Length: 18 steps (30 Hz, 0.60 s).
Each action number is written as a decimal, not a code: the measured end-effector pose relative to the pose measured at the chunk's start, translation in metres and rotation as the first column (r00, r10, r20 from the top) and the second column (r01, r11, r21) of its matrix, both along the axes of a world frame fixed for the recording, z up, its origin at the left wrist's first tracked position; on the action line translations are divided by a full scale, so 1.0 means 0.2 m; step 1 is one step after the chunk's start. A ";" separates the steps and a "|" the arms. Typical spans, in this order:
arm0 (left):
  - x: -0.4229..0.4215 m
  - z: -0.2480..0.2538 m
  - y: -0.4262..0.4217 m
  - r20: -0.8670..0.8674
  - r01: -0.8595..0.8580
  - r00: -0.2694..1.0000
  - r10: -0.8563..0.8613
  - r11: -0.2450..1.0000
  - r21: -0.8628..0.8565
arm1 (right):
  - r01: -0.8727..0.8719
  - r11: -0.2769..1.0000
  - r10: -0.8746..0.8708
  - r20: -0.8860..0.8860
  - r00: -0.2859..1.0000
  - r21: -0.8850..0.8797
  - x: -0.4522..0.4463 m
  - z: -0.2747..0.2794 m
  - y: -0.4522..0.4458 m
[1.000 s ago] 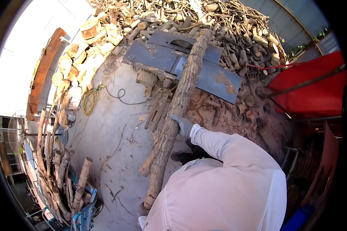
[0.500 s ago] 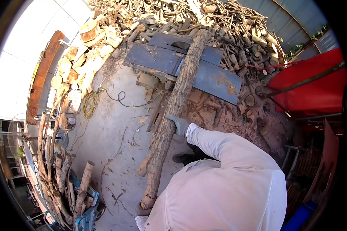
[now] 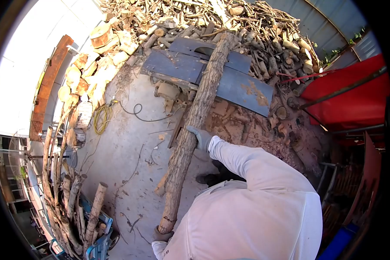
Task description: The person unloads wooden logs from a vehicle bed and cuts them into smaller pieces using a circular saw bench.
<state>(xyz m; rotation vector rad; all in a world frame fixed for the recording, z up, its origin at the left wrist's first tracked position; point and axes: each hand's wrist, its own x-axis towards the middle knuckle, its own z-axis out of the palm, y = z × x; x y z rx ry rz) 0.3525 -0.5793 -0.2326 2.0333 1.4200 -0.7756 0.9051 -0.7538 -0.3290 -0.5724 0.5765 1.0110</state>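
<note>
A long, rough-barked log (image 3: 197, 112) lies slantwise over a blue-grey metal saw table (image 3: 242, 91), its far end past the table and its near end low in front of me. Gloved in grey, my right hand (image 3: 199, 138) grips the log around its middle, fingers closed over the side. My left hand (image 3: 163, 235), also gloved, is wrapped at the near end, partly hidden by the log and my sleeve. Part of a round blade (image 3: 203, 51) shows in the table, left of the log.
Cut wood (image 3: 264, 39) is piled behind the table. Split logs (image 3: 76, 82) are stacked left, near a coiled yellow cable (image 3: 102, 119). A blue cart (image 3: 100, 242) holds upright branches (image 3: 69, 208) at lower left. A red sheet (image 3: 346, 102) hangs right, and twigs litter the floor.
Compared with one second ago, the log's near end and my left hand sit slightly further left, and more of that end shows. Both hands have kept their hold.
</note>
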 end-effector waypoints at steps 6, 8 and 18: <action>0.02 0.00 0.02 0.025 -0.007 1.000 0.007 1.000 0.001 | 0.012 1.000 -0.011 0.033 0.999 -0.009 0.02 -0.06 0.03; 0.03 0.01 0.01 0.033 -0.005 0.999 0.004 1.000 0.016 | -0.001 1.000 0.001 0.012 1.000 -0.007 0.02 -0.06 0.03; 0.01 -0.02 0.02 0.067 -0.030 0.997 0.027 0.998 0.047 | -0.023 1.000 0.023 0.012 1.000 -0.005 0.03 -0.05 0.07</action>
